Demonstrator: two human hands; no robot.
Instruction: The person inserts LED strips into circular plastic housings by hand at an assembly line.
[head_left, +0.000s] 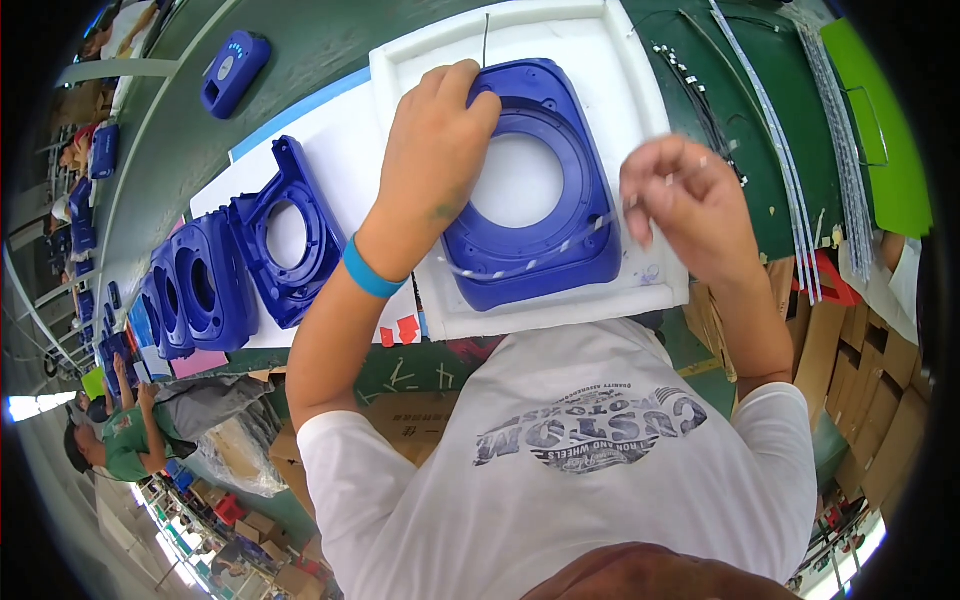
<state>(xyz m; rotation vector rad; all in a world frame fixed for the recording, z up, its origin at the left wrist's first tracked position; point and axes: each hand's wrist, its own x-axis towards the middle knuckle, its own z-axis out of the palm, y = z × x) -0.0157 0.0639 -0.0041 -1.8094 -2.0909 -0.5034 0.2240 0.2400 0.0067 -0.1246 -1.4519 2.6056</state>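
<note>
Holding one blue frame [574, 170] | left hand [437, 130]: our fingers grip its edge | right hand [690, 205]: our fingers pinch one striped strip [532, 265] | one white tray [560, 315] underneath

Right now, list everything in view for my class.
main housing: 1, blue, on tray
foam tray: 1, white, on workbench
workbench: 1, green, beneath
thin strip: 1, whitish, across housing
other housings: 4+, blue, left
device: 1, blue, upper left
cables: several, black, beside tray
long strips: several, whitish, right
panel: 1, green, right
boxes: several, brown, either side
co-workers: several, one green-shirted, left
shirt: 1, white, below
wristband: 1, blue, left wrist
left hand: 1, bare, on housing
right hand: 1, bare, near strip
</note>
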